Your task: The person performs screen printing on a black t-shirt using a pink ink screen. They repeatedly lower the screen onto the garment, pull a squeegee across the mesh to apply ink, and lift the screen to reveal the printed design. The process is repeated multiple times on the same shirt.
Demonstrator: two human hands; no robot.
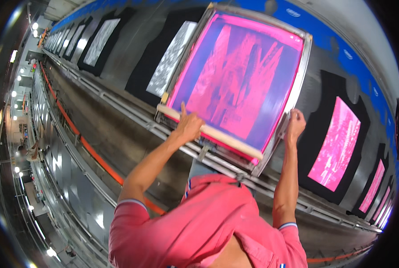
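A screen printing frame (305, 67) lies tilted over the long table in front of me, its mesh (275, 107) smeared with pink ink around a printed pattern. Along the near end of the mesh rests a squeegee (230, 141) with a long pale wooden handle. My left hand (189, 127) is closed over the squeegee's handle left of its middle, one finger stretched toward the mesh. At the frame's right rail, my right hand (296, 123) is closed with its fingers curled against the metal edge. Its palm side is partly hidden.
Black garment pieces with pink prints (335, 145) lie to the right; others with white-grey prints (172, 58) lie to the left. A metal rail (208, 156) runs along the table's near edge. An orange rail (96, 154) crosses the left side.
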